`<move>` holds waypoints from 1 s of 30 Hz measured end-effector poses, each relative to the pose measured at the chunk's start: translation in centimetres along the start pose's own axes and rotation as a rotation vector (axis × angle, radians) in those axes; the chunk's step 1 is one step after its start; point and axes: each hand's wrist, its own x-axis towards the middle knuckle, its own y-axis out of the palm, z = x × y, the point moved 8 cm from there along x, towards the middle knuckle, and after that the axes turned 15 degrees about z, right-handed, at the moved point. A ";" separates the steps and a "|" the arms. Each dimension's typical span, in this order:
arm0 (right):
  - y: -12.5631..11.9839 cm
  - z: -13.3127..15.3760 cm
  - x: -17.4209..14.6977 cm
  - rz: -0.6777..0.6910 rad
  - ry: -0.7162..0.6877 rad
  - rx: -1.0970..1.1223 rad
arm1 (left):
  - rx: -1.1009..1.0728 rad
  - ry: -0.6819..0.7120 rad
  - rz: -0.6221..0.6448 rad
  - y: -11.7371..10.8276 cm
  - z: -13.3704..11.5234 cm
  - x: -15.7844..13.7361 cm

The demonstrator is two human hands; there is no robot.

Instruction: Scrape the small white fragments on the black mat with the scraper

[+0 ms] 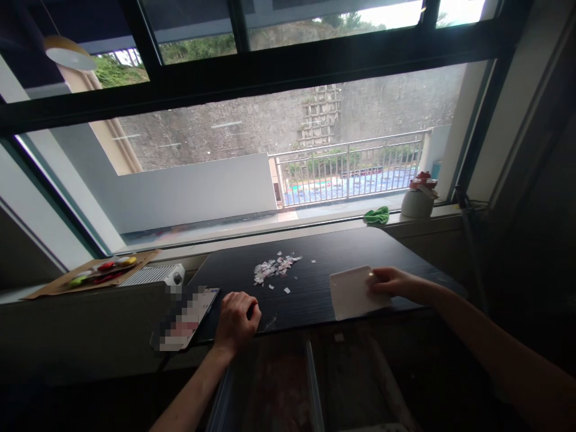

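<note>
My right hand (387, 283) pinches the right edge of a flat white sheet with rounded corners (350, 294), held at the front part of the dark table (315, 240). Whether the sheet touches the tabletop I cannot tell. My left hand (237, 317) is curled into a loose fist at the table's front edge, and nothing shows in it. Between the hands and farther back lies a loose heap of small white paper scraps (274, 268), with a few single scraps around it.
A phone-like flat device (191, 318), partly blurred out, lies at the table's left corner. Clear-walled bins (315, 384) stand below the front edge. On the sill are a green cloth (377, 215) and a pale jug with a red top (418, 198). A white heater-like box (157, 275) stands left.
</note>
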 end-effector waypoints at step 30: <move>-1.3 -1.4 -1.0 -0.114 0.068 -0.003 | -0.001 -0.001 0.005 0.0 -0.1 0.0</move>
